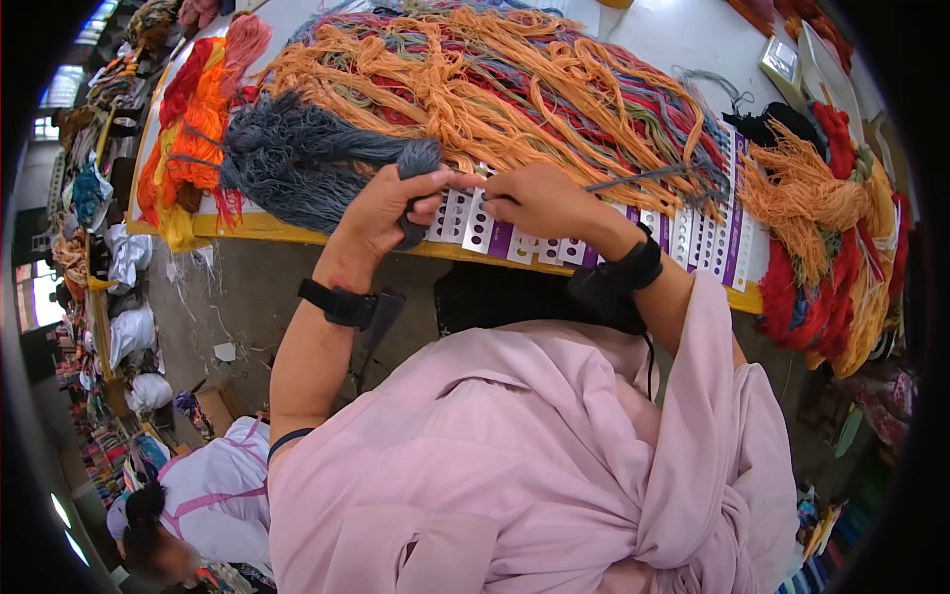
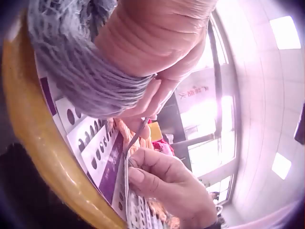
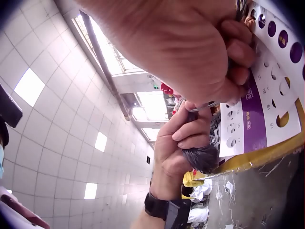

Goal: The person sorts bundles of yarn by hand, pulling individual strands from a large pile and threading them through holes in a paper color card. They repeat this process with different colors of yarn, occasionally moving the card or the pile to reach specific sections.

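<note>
your left hand [image 1: 381,213] has its fingers curled round the neck of a gray yarn bundle [image 1: 297,163], clamped tight on it, and the loose bulk of that bundle fans out on the table to the left of your wrist. your thumb and forefinger tips reach toward your right hand [image 1: 544,201], which sits just beside the left, the fingertips of both nearly touching. your right hand's fingers are folded in, and thumb and forefinger pinch a single gray strand [image 1: 643,178]. in the head view it trails off to the right, over the cards. in the left wrist view the same strand runs taut from your left fingertips down into the right hand's pinch. both hands work over a row of punched cards [image 1: 693,243], white and purple with rows of oval holes, laid along the yellow table edge [image 1: 257,228]. behind your hands a broad heap of orange yarn [image 1: 475,79], mixed with red and green strands, covers the table. a pile of red and orange yarn [image 1: 821,208] lies at the right end, well apart from your hands.
</note>
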Demonstrator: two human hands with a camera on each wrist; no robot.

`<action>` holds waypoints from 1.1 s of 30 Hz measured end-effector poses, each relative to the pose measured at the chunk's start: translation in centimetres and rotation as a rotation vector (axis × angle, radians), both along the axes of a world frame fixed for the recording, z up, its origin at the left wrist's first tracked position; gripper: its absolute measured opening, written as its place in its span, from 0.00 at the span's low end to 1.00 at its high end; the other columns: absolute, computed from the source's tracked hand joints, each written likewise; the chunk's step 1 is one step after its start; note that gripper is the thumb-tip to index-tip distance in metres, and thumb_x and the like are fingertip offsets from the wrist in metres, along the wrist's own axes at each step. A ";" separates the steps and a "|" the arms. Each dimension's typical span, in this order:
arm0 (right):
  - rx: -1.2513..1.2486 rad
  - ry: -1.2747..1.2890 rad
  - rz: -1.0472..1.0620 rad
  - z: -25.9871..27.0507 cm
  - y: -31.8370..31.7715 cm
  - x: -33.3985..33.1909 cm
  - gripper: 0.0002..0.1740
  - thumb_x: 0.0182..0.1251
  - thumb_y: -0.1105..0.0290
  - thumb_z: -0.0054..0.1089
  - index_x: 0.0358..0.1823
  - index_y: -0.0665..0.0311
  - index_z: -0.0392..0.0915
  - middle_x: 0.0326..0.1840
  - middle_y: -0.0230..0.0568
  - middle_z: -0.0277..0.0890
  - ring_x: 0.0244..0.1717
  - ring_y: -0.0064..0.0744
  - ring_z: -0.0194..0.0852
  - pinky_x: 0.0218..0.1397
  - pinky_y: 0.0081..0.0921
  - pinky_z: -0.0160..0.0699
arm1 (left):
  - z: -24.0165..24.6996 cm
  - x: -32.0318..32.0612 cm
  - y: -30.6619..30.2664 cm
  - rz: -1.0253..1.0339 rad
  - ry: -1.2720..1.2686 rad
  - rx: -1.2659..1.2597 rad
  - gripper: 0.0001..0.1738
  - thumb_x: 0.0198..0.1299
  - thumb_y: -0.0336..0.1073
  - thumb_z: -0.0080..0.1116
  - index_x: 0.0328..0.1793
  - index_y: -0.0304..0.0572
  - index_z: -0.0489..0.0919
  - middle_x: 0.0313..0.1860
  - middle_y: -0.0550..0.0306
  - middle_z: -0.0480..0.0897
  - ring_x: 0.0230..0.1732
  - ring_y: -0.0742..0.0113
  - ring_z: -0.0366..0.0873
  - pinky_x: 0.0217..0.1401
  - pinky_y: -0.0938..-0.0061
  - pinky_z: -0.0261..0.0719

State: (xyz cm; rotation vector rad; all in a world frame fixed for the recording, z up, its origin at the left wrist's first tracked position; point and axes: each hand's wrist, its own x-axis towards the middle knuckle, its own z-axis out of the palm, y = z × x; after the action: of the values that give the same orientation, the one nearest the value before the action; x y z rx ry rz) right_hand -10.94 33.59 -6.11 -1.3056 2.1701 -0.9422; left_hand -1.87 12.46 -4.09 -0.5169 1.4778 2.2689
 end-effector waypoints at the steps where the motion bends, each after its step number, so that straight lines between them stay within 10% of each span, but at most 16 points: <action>1: -0.037 -0.130 -0.004 0.4 0.1 -0.4 0.11 0.60 0.63 0.57 0.31 0.63 0.82 0.27 0.51 0.80 0.33 0.55 0.79 0.40 0.47 0.74 | -0.3 0.1 0.3 -0.020 0.023 -0.023 0.07 0.64 0.33 0.61 0.40 0.37 0.79 0.23 0.68 0.72 0.22 0.83 0.64 0.22 0.85 0.59; 8: 0.123 -0.032 0.026 0.1 -0.2 -0.3 0.11 0.62 0.63 0.55 0.30 0.63 0.81 0.27 0.52 0.79 0.32 0.55 0.78 0.39 0.46 0.74 | -0.2 -2.0 -1.4 -0.139 0.017 -0.198 0.06 0.62 0.30 0.61 0.41 0.37 0.78 0.25 0.66 0.73 0.22 0.82 0.66 0.22 0.85 0.63; 11: 0.078 0.068 0.076 -0.1 -0.1 -0.2 0.10 0.65 0.68 0.53 0.29 0.64 0.80 0.19 0.40 0.79 0.25 0.41 0.80 0.34 0.36 0.75 | 2.8 -4.3 -12.8 0.299 0.058 0.134 0.10 0.62 0.27 0.59 0.46 0.25 0.77 0.25 0.61 0.75 0.21 0.79 0.68 0.21 0.83 0.67; 16: 0.156 0.092 0.092 0.0 0.1 0.6 0.10 0.65 0.67 0.54 0.31 0.64 0.80 0.24 0.45 0.79 0.31 0.42 0.80 0.37 0.36 0.76 | 6.7 -3.9 -24.0 0.870 0.134 -0.608 0.12 0.62 0.30 0.59 0.48 0.30 0.80 0.25 0.61 0.74 0.23 0.78 0.67 0.26 0.83 0.68; 18: 0.187 0.069 0.168 1.7 0.0 -0.4 0.09 0.64 0.67 0.56 0.33 0.66 0.80 0.28 0.47 0.79 0.32 0.40 0.80 0.37 0.34 0.76 | 6.2 -1.3 -20.2 0.269 0.572 -1.131 0.12 0.63 0.39 0.56 0.41 0.40 0.84 0.26 0.64 0.81 0.23 0.77 0.72 0.23 0.78 0.70; 20: -0.014 -0.120 0.188 6.2 -1.2 -1.1 0.10 0.62 0.67 0.58 0.36 0.68 0.79 0.34 0.44 0.79 0.32 0.35 0.78 0.36 0.31 0.74 | 4.1 -3.3 -11.6 -0.309 0.206 -2.162 0.12 0.61 0.38 0.51 0.33 0.42 0.82 0.20 0.53 0.82 0.20 0.59 0.80 0.24 0.63 0.74; 22: -0.476 -0.251 0.117 14.0 -2.9 -1.0 0.15 0.57 0.68 0.63 0.44 0.69 0.76 0.37 0.39 0.75 0.32 0.27 0.72 0.35 0.22 0.72 | 0.9 -3.5 -5.7 -0.300 0.247 -1.874 0.21 0.56 0.49 0.58 0.22 0.40 0.83 0.25 0.43 0.83 0.28 0.50 0.84 0.33 0.53 0.78; 23: -0.568 -0.222 0.127 17.8 -2.7 -1.4 0.11 0.60 0.69 0.65 0.39 0.69 0.76 0.36 0.39 0.77 0.32 0.30 0.72 0.37 0.25 0.68 | -1.7 -3.6 -2.9 0.218 0.203 -1.365 0.24 0.52 0.53 0.60 0.24 0.34 0.83 0.27 0.38 0.83 0.30 0.45 0.84 0.37 0.53 0.79; 25: -0.779 -0.018 0.047 23.5 -2.6 1.2 0.12 0.64 0.64 0.60 0.35 0.69 0.76 0.36 0.44 0.76 0.31 0.31 0.72 0.31 0.27 0.67 | -4.2 -2.4 -1.2 0.260 0.135 -1.010 0.23 0.51 0.50 0.64 0.27 0.31 0.83 0.24 0.36 0.82 0.32 0.44 0.84 0.38 0.55 0.79; 29: -0.831 0.386 0.124 24.4 -3.4 -0.5 0.12 0.63 0.64 0.60 0.37 0.68 0.76 0.37 0.44 0.76 0.32 0.32 0.72 0.33 0.28 0.68 | -5.2 -1.9 -0.5 0.464 0.337 -1.011 0.11 0.57 0.36 0.60 0.28 0.37 0.84 0.19 0.50 0.82 0.24 0.58 0.83 0.33 0.69 0.78; 33: -0.799 0.440 0.164 23.3 -4.2 -1.9 0.13 0.63 0.64 0.61 0.39 0.68 0.75 0.38 0.45 0.76 0.33 0.33 0.72 0.34 0.29 0.68 | -7.2 -2.2 0.2 0.518 0.309 -1.173 0.13 0.55 0.39 0.62 0.27 0.35 0.83 0.21 0.46 0.82 0.28 0.52 0.83 0.37 0.64 0.78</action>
State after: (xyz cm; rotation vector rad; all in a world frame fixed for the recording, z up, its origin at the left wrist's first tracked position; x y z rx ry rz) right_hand -12.82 29.37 17.17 -2.1901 1.9809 -1.6742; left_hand -4.06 12.67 -11.27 -0.9560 3.0820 1.5588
